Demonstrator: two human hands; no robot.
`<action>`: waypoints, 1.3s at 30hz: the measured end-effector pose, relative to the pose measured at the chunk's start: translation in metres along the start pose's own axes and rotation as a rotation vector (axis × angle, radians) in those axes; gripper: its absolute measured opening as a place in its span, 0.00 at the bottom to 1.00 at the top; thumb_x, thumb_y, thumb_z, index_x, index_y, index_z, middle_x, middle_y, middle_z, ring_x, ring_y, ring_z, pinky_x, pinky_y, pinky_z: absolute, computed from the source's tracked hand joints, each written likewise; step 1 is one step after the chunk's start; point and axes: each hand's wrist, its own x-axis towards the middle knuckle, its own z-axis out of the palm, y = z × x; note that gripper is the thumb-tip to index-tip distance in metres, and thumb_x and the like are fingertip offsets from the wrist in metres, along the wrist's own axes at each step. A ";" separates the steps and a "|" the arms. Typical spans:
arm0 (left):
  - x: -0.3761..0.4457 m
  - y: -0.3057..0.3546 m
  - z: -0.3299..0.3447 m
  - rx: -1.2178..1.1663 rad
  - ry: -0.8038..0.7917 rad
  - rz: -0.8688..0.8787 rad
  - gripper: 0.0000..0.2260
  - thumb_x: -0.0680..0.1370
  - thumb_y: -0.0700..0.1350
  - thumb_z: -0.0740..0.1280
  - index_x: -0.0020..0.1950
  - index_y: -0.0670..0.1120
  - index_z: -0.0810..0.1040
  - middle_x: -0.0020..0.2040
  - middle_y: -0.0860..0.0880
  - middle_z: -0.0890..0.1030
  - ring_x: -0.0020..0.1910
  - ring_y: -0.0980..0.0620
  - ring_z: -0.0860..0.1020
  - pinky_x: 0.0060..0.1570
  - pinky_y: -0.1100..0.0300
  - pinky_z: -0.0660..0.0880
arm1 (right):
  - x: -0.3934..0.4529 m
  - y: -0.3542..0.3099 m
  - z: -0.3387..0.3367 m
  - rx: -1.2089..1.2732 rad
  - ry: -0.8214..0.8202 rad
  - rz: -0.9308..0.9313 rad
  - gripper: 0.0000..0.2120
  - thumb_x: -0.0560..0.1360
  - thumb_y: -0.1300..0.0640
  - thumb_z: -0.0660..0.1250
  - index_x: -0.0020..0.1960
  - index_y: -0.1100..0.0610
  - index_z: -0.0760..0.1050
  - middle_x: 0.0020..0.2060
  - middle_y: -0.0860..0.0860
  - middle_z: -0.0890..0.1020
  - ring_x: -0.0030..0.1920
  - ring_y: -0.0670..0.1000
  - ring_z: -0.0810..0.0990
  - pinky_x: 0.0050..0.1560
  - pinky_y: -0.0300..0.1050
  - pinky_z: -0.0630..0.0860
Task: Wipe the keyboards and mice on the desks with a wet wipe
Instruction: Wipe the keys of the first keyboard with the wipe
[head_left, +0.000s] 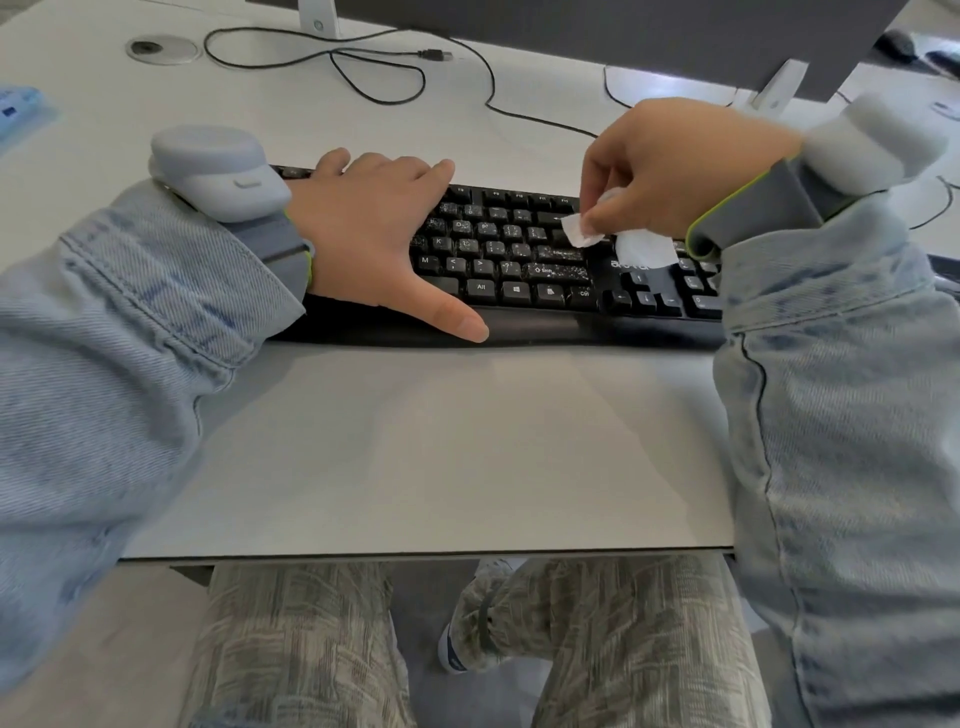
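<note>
1. Two hands work at one black keyboard (545, 260) that lies across the middle of the white desk (441, 441), nearer the far edge than the near one.
2. Left hand (374, 228) lies flat on the keyboard's left half, fingers straight, thumb spread onto the wrist rest.
3. Right hand (670, 171) pinches a crumpled white wipe (613, 234) over the keys between the main block and the arrow keys; whether the wipe touches them is unclear.
4. Readable key legends: Alt, Ctrl, Shift, M, K, P, a Windows logo. A pale brand mark beside the wipe is too blurred to read.
5. Several keys right of the left hand carry white specks.
6. A broad bare strip of desk runs from the keyboard to the near edge.
7. Toward the far edge lie a loose black cable (363, 67) with a USB plug, a round grommet (162, 50) at the far left, and white monitor feet (779, 85).
8. Both wrists wear grey banded devices over denim sleeves.
</note>
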 end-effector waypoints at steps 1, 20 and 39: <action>0.000 0.000 0.000 0.003 0.002 0.000 0.71 0.48 0.88 0.50 0.82 0.48 0.44 0.78 0.51 0.60 0.77 0.46 0.58 0.78 0.41 0.50 | 0.001 0.000 0.000 0.021 0.020 -0.005 0.02 0.70 0.53 0.71 0.40 0.50 0.80 0.31 0.44 0.76 0.31 0.43 0.71 0.32 0.39 0.64; -0.002 0.001 -0.001 0.008 0.004 -0.004 0.71 0.48 0.87 0.50 0.82 0.47 0.45 0.78 0.50 0.60 0.77 0.45 0.58 0.78 0.43 0.50 | -0.007 -0.019 0.000 0.085 0.030 -0.132 0.03 0.72 0.54 0.68 0.39 0.51 0.77 0.29 0.44 0.72 0.30 0.43 0.69 0.30 0.40 0.63; -0.002 0.002 0.000 0.010 0.009 0.004 0.71 0.48 0.87 0.50 0.82 0.47 0.46 0.78 0.51 0.61 0.76 0.45 0.60 0.77 0.44 0.52 | -0.011 -0.022 -0.001 0.070 -0.012 -0.100 0.03 0.71 0.54 0.68 0.40 0.51 0.78 0.30 0.45 0.74 0.32 0.44 0.70 0.32 0.40 0.64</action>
